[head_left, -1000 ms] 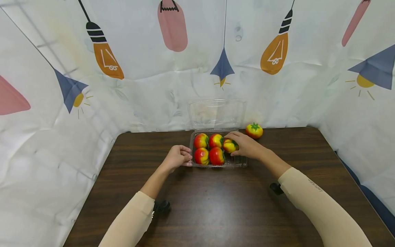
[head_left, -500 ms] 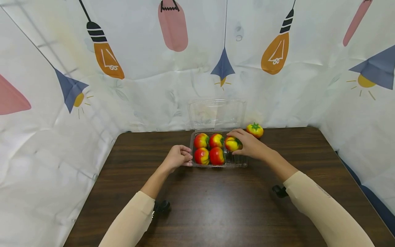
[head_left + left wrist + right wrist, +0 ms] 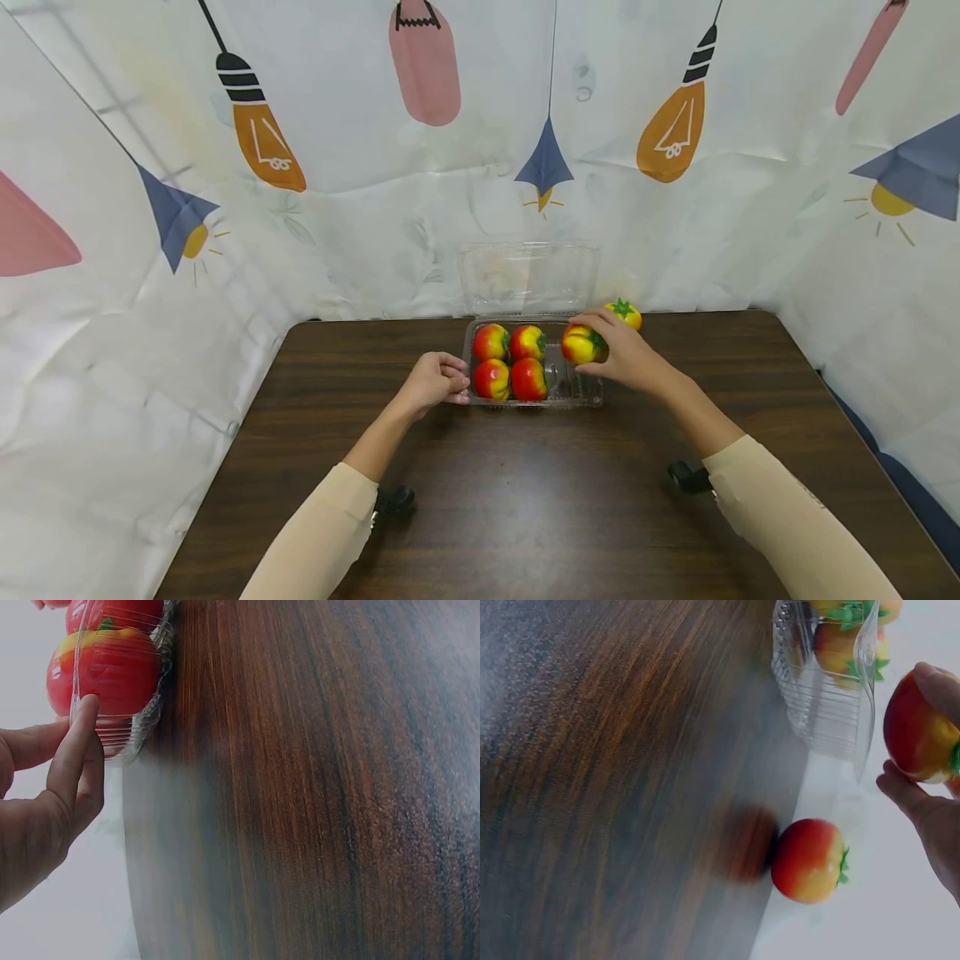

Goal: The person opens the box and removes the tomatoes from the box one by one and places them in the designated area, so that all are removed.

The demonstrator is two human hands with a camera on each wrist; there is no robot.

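A clear plastic clamshell box (image 3: 558,401) sits near the table's far edge, its lid (image 3: 529,279) standing up behind it. Several red-and-yellow tomatoes (image 3: 529,380) with green leafy tops fill its left and middle places. My left hand (image 3: 435,382) pinches the box's left rim between thumb and fingers, as the left wrist view also shows beside a tomato (image 3: 109,675). Above the box's right part, my right hand (image 3: 628,354) grips another tomato (image 3: 581,344), raised clear of the rim in the right wrist view. Behind that hand, one more tomato (image 3: 808,860) rests on the table, partly hidden in the head view.
The dark wooden table (image 3: 495,508) reaches back to a pale cloth (image 3: 360,242) printed with lamps, which also hangs along both sides. Dark wrist straps (image 3: 393,501) show at both sleeves.
My right hand has lifted the tomato up out of the box and moved it a little right, baring that place. My left hand has stayed at the rim.
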